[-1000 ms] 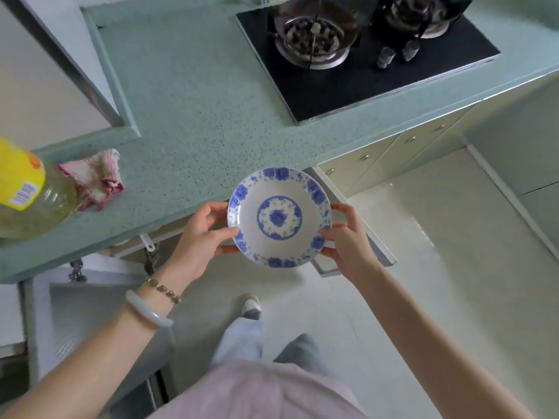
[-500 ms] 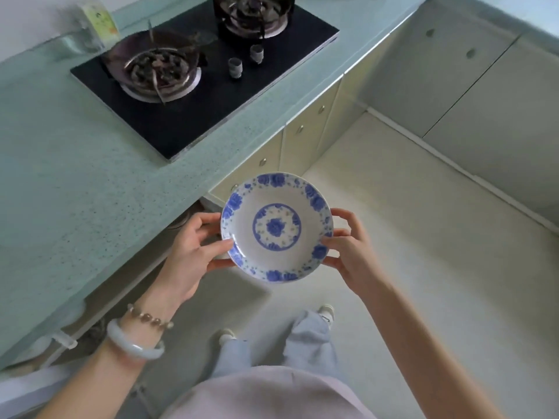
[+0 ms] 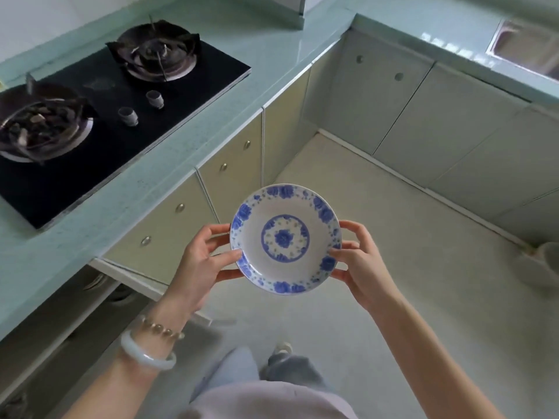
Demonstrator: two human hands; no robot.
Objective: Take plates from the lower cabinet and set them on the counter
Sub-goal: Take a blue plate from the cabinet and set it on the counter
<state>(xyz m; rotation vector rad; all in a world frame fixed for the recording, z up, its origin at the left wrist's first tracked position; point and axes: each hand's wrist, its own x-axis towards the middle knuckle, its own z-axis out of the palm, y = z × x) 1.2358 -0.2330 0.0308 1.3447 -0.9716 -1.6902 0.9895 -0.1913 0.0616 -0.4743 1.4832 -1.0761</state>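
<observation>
Plate [image 3: 285, 238] held level between both hands' fingers [image 3: 225, 256], above floor.

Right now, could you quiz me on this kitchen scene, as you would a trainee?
1. True or false: the plate already rests on the counter.
2. Which grips it? A) left hand only B) right hand only C) both
3. The plate's flowers are ____ in colour.

Key: 1 false, it is held over the floor; 2 C; 3 blue.
</observation>
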